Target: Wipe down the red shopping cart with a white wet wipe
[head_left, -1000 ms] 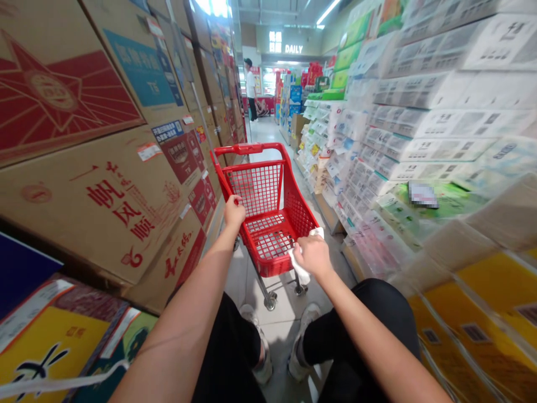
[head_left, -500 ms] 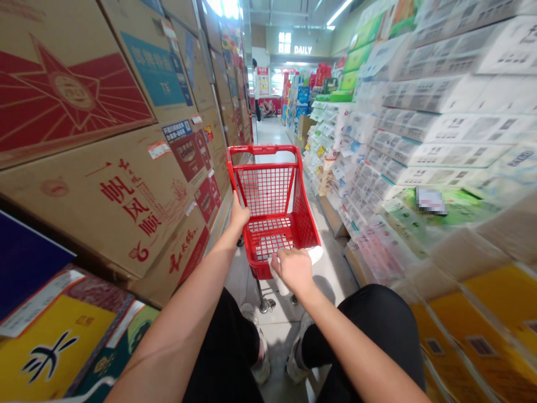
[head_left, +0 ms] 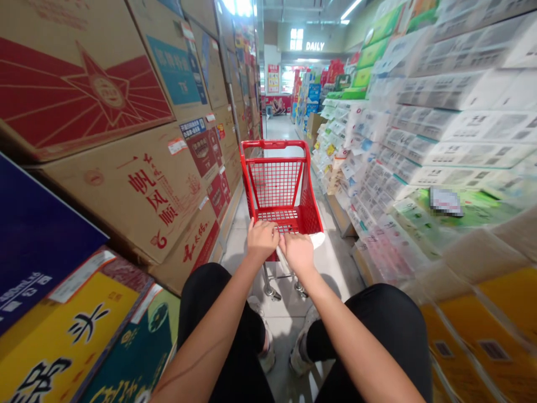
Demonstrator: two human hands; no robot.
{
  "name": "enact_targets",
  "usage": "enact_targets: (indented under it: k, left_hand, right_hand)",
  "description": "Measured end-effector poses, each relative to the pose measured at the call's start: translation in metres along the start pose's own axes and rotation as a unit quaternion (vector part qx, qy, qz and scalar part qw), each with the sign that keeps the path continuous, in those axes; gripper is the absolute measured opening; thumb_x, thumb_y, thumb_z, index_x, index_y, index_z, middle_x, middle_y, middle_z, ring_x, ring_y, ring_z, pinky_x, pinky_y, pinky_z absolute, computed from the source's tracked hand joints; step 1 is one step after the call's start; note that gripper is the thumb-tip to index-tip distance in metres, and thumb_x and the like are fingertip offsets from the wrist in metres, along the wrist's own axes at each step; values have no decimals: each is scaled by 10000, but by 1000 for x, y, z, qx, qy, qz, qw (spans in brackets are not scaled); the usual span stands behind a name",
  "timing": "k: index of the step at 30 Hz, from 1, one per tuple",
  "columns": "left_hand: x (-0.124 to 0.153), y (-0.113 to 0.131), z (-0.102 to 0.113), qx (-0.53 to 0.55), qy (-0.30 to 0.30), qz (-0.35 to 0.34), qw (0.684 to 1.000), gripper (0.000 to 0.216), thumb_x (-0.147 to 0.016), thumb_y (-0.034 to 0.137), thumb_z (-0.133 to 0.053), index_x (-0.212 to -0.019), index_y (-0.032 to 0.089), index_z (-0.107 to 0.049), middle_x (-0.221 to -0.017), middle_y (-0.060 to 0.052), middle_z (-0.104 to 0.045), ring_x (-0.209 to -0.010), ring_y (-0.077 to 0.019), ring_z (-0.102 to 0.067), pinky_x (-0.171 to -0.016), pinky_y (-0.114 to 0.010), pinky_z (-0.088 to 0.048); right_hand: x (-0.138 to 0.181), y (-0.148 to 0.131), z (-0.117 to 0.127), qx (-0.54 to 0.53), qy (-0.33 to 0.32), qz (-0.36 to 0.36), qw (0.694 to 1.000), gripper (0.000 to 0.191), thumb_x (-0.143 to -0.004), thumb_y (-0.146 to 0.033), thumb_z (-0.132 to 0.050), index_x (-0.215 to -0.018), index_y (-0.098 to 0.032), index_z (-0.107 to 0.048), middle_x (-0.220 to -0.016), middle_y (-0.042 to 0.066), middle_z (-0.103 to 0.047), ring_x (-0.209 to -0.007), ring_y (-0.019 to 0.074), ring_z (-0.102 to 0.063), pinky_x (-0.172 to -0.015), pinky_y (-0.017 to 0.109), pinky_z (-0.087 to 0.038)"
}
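Note:
A small red shopping cart (head_left: pixel 277 180) stands in a narrow shop aisle just ahead of my knees. My left hand (head_left: pixel 262 239) is closed over the cart's near rim. My right hand (head_left: pixel 298 251) sits right beside it on the same rim, closed on a white cloth (head_left: pixel 317 240) that sticks out to the right of my fingers. The two hands touch each other. The cart's basket looks to hold nothing. My legs in black trousers and my light shoes (head_left: pixel 302 346) are at the bottom of the view.
Stacked cardboard cartons (head_left: pixel 138 184) with red print wall the left side. Shelves of packaged tissue goods (head_left: pixel 419 162) line the right. The tiled aisle (head_left: pixel 280 127) runs on behind the cart towards a "DAILY" sign (head_left: pixel 314 46).
My left hand slid from the cart's left side rim to the near rim, next to my right hand. The right hand with the cloth moved left along the near rim. The view shifted left.

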State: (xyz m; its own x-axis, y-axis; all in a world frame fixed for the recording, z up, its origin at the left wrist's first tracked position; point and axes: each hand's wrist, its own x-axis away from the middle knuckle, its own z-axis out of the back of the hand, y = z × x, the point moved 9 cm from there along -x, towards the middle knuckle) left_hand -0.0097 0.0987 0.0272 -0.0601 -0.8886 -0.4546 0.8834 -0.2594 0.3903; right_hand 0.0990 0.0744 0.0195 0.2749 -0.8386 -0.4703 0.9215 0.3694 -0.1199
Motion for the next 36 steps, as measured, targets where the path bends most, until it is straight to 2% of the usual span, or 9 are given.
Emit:
enact_targets:
  k: [3,6,12,17,22,26,31,33,36]
  left_hand:
    - [-6,-3,2,-36,1,-6,999,284,-894,259,-473,-907,260,-757,-928,-83,-747,-1005,-259,-631,-1221,-511,-201]
    - [-10,-7,4,-56,-1,-23,998,295,-877,256,-486,-819,246,-775,-833,-107,-727,-969,-266,-625,-1213,-508,-219]
    - [-9,-1,-4,-40,-34,-71,996,303,-865,254,-496,-663,255,-722,-744,-78,-706,-931,-259,-605,-1225,-503,-195]
    - [-4,1,-1,72,32,-10,997,308,-932,232,-361,-884,276,-662,-946,10,-734,-959,-212,-611,-1207,-471,-236]
    - [5,9,5,113,65,-24,991,357,-994,282,-269,-1035,273,-623,-1056,8,-722,-1014,-195,-613,-1198,-430,-252]
    - [8,19,0,18,26,-77,997,313,-980,330,-363,-849,260,-638,-882,-13,-717,-924,-224,-593,-1186,-478,-259]
    - [10,29,-3,-32,31,-104,994,316,-962,328,-422,-732,250,-624,-815,-35,-711,-886,-243,-581,-1184,-521,-242]
    - [11,33,-3,-27,40,-97,994,316,-970,319,-407,-753,253,-627,-816,-30,-710,-871,-237,-584,-1185,-518,-239]
    - [13,36,-1,-20,62,-71,995,278,-975,318,-398,-839,260,-633,-831,-26,-704,-867,-236,-589,-1179,-504,-251]
  right_hand:
    - [1,-1,1,-3,14,24,1000,342,-1034,-359,-426,-834,-184,-642,-827,86,-706,-803,211,-580,-791,347,-302]
    - [4,11,6,11,30,46,998,312,-1023,-363,-443,-846,-187,-629,-841,86,-682,-861,230,-560,-809,353,-305]
    - [5,46,14,37,40,14,998,306,-1021,-305,-424,-813,-187,-615,-830,83,-674,-870,234,-550,-841,365,-303]
    - [8,8,5,15,31,16,999,275,-1018,-304,-435,-851,-194,-623,-857,69,-696,-856,226,-563,-802,368,-295]
    - [13,-21,-3,-3,28,33,999,246,-1016,-307,-441,-901,-195,-626,-874,70,-698,-840,226,-566,-775,369,-296]
    - [20,3,6,6,28,51,998,275,-1023,-348,-434,-884,-198,-619,-863,63,-684,-843,223,-554,-791,359,-302]
    - [25,57,23,41,43,-4,998,290,-1008,-298,-445,-784,-196,-599,-792,62,-667,-826,215,-547,-812,353,-301]
    - [25,60,24,45,47,-19,998,289,-1003,-285,-450,-774,-196,-603,-784,63,-672,-820,215,-552,-815,356,-300]
    - [23,39,17,29,45,-20,998,290,-1006,-283,-443,-791,-199,-618,-804,68,-693,-818,218,-561,-798,362,-293]
